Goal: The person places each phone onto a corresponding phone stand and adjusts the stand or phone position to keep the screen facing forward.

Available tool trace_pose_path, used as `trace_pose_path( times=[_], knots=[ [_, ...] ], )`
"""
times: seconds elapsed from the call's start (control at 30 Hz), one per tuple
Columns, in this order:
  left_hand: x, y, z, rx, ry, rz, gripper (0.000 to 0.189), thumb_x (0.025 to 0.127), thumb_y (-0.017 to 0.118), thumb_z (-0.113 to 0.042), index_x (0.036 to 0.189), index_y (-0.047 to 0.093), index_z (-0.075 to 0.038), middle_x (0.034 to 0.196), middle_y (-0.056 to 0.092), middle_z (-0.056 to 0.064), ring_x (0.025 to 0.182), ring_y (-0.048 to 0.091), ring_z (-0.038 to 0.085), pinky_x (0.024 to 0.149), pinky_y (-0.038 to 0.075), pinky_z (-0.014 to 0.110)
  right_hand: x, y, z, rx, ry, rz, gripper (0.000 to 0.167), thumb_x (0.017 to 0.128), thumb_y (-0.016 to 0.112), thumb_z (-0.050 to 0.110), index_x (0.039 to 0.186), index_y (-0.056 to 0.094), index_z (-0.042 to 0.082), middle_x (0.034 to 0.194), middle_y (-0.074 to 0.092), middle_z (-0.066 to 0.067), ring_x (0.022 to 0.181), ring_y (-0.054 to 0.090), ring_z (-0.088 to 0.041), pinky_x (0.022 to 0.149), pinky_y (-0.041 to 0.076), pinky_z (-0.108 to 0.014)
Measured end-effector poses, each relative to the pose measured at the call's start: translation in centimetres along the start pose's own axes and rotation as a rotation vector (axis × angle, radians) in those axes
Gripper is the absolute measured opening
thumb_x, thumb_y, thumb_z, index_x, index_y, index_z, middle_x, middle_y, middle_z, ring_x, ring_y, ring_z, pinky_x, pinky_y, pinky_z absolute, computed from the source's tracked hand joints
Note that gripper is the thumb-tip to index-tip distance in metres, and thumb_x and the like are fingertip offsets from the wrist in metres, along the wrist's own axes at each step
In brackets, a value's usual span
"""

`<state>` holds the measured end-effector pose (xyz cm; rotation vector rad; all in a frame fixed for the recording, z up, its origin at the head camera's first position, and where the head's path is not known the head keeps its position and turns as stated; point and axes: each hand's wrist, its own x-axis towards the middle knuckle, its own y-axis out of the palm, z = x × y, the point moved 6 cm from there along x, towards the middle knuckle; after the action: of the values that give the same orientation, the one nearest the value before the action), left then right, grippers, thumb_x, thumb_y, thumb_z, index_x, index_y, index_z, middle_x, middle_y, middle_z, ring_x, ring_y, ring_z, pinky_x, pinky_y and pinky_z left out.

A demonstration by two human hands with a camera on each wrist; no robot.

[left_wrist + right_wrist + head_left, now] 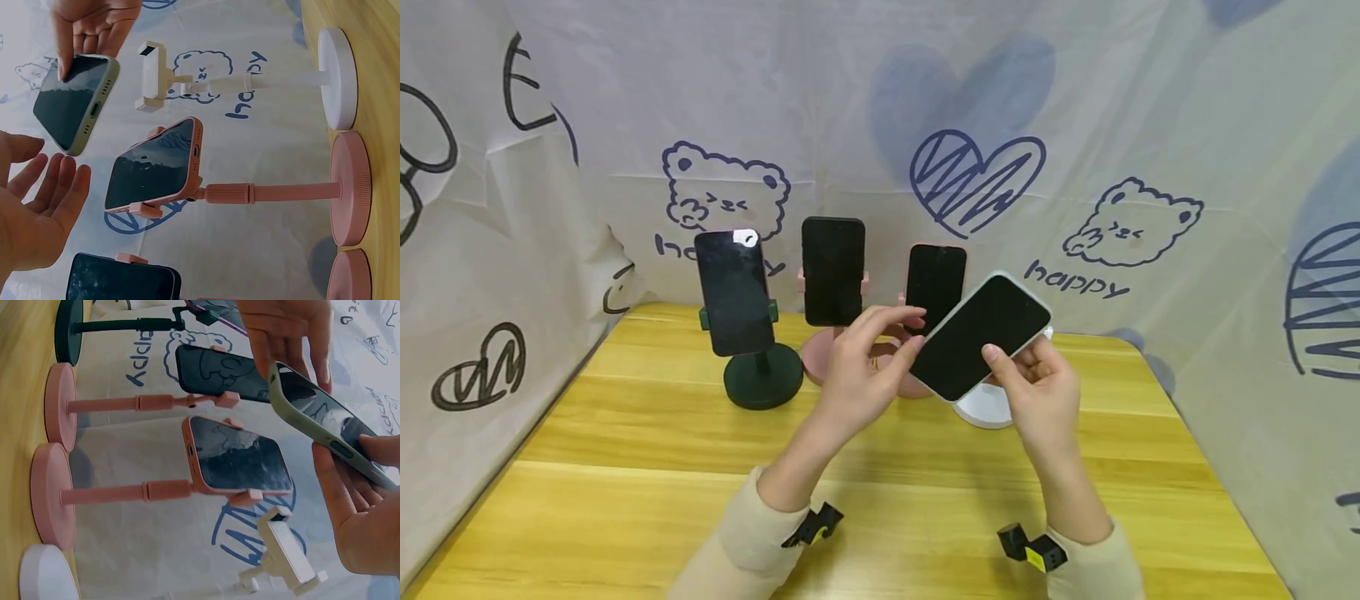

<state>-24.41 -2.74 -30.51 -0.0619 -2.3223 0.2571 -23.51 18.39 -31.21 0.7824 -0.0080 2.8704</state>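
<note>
My right hand (1051, 400) holds a smartphone (981, 337) in a pale green case, thumb over its dark screen and fingers curled behind. The phone is tilted in the air, with its charging port edge visible in the left wrist view. My left hand (865, 367) is at the phone's other end, its fingers (78, 187) spread and loosely bent right by the corner. Behind the held phone is a white phone stand; its cradle (152, 78) holds nothing, and its round base (987, 408) rests on the table.
Two pink stands hold a black phone (833, 271) and a pink-cased phone (153, 165). At the left, a dark green stand (763, 379) holds another phone (734, 292). The bases stand close together on the wooden table (625, 500), before a printed cloth backdrop (850, 100).
</note>
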Motion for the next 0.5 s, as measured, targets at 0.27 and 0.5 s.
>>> trace_pose_path(
  times=[0.27,0.5],
  knots=[
    [1.0,1.1,0.7,0.024,0.008,-0.015,0.028,0.099,0.070,-0.003,0.126,0.068,0.001,0.116,0.066,0.010,0.096,0.064,0.018,0.076,0.062,0.030,2.1,-2.3,0.7,0.130,-0.063,-0.122,0.013,0.093,0.073,-0.007,0.105,0.072,-0.002,0.091,0.078,-0.005,0.073,0.076,-0.013,0.066,0.063,-0.027],
    [2.0,3.3,0.7,0.076,0.018,-0.002,0.028,0.100,0.068,-0.004,0.127,0.067,0.000,0.120,0.066,0.012,0.099,0.067,0.021,0.083,0.061,0.023,4.2,-4.3,0.8,0.140,-0.079,-0.198,0.011,0.093,0.076,0.002,0.103,0.072,0.002,0.094,0.077,-0.007,0.076,0.076,-0.015,0.067,0.063,-0.027]
  ],
)
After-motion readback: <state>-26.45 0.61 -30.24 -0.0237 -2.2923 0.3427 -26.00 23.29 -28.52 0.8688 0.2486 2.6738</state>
